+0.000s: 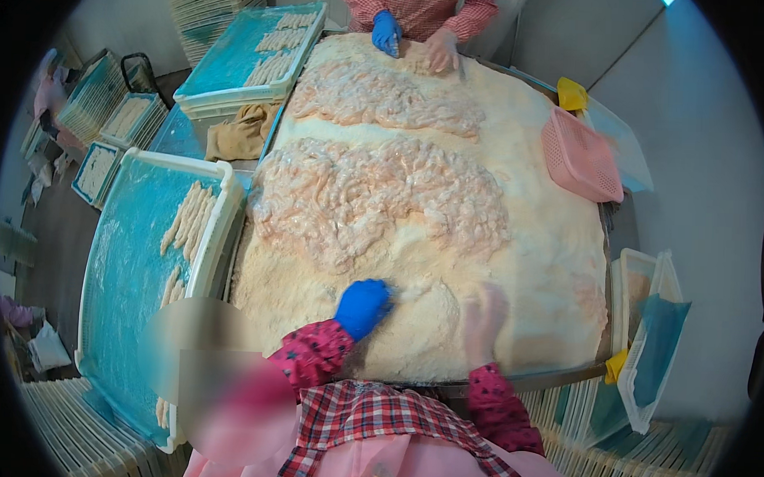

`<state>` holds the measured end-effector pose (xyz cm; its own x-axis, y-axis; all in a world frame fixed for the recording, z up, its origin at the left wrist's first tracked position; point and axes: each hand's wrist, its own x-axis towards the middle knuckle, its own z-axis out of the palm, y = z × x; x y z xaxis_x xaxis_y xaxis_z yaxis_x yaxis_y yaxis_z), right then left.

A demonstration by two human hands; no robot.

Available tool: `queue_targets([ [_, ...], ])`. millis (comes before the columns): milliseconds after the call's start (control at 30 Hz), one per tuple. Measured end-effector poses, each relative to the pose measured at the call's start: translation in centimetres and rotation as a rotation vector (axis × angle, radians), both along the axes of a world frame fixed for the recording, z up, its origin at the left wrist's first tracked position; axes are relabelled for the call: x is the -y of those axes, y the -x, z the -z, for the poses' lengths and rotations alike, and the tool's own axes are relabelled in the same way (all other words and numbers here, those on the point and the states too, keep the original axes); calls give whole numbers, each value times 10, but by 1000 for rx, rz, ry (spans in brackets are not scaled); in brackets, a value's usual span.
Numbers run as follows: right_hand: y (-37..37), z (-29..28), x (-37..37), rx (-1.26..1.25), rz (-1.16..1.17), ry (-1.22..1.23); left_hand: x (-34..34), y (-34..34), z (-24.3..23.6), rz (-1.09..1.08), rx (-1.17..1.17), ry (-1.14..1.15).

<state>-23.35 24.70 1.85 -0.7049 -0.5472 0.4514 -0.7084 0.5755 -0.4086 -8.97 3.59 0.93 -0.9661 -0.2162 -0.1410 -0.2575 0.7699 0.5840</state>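
Note:
My left hand (364, 309), in a blue glove, is closed over the pale floury coating (532, 286) near the table's front edge; what its fingers hold, if anything, is hidden. Just right of it lies a small crumb-covered lump (414, 292). My right hand (483, 319), in a thin pale glove, is smeared by motion above the coating, so its fingers cannot be read. Beyond both hands spreads a heap of wet, pale pink raw meat pieces (375, 192). A second similar heap (378, 95) lies farther back.
On the left stands a white-rimmed tray (224, 178) with a blue liner and rows of coated strips (189, 219). Another such tray (216, 56) sits behind it, past a brown cloth (241, 133). A pink basket (580, 157) rests at the right edge. Across the table, a person's hands (414, 44) work.

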Motion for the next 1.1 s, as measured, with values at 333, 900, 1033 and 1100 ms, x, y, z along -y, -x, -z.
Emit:
queue_targets([
  [333,-36,-19,65,465,-104,343,-18,15,55,-495,-479,-1051],
  [900,-66,-55,117,458,-557,321,-51,-6,-35,-528,-404,-1769],
  [1033,-56,-66,118,526,-587,314,-35,2,31,-615,-776,-1248],
  [1100,-28,-50,110,321,-363,188,-13,-17,6,-745,-565,-1986],
])
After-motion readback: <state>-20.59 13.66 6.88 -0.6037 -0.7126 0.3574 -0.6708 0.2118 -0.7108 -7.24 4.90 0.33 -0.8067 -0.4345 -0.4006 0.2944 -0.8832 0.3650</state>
